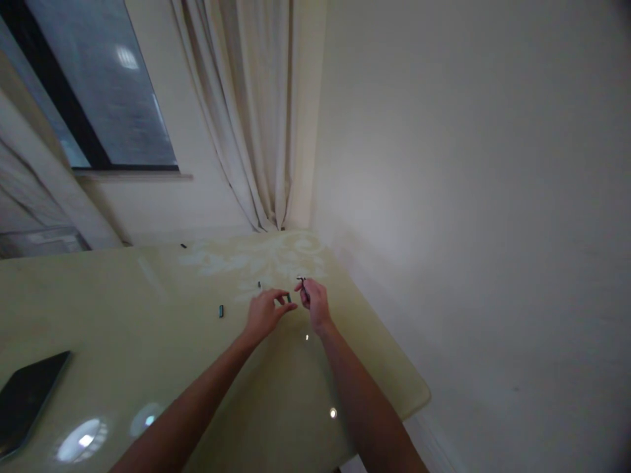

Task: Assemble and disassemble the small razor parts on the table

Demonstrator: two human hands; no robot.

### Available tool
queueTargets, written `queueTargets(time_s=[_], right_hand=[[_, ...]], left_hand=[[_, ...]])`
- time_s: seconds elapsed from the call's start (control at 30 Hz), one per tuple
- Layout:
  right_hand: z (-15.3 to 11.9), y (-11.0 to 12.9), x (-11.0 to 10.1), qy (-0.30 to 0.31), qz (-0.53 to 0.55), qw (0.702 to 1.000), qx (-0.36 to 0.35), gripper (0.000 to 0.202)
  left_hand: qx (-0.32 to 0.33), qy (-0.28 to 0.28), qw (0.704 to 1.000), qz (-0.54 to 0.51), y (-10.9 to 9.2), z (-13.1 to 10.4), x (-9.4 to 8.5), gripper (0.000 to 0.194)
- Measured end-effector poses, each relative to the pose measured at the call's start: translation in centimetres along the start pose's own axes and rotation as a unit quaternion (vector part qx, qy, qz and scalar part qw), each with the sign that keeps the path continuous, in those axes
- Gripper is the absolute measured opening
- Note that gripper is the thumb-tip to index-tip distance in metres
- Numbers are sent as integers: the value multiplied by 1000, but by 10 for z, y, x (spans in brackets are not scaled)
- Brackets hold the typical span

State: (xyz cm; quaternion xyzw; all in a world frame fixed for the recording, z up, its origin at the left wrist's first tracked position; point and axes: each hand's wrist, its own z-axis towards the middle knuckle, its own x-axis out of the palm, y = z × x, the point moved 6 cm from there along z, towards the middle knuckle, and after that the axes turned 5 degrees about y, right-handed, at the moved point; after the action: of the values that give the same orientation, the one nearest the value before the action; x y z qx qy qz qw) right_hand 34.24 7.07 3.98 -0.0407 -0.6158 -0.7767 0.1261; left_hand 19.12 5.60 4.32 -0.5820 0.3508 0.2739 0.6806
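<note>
My left hand [267, 311] pinches a small dark flat piece [289, 298] between thumb and fingertips, above the table. Close on its right, my right hand [315, 303] is closed round a small dark object with a thin, forked-looking top [302, 282]; its exact kind is too small to make out, and its lower part is hidden by the fingers. The two hands face each other a short way apart. To the left of them a small dark rectangular block [221, 311] lies on the table, with a tinier dark bit [259, 284] just behind my left hand.
The pale, glossy table [148, 328] meets a bare wall [468, 197] on the right. A dark flat device [32, 401] lies at the left edge. Another small dark piece [183, 246] sits near the far edge, below the window [113, 85] and curtain [256, 112].
</note>
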Motion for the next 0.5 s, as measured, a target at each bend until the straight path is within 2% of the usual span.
queueTargets(time_s=[0.13,0.27,0.4,0.5], right_hand=[[5,11,-35,-118,-57,988,-78,45],[7,5,-55,-195,-23,978,-73,44],[7,0,-60,-224,13,972,-66,40],[5,0,-59,-230,19,971,-63,40]], left_hand=[[-3,22,999,36,-41,46,38,29],[-15,51,998,43,-51,70,63,27],[-15,65,997,35,-51,73,71,40],[6,55,998,26,-51,62,64,56]])
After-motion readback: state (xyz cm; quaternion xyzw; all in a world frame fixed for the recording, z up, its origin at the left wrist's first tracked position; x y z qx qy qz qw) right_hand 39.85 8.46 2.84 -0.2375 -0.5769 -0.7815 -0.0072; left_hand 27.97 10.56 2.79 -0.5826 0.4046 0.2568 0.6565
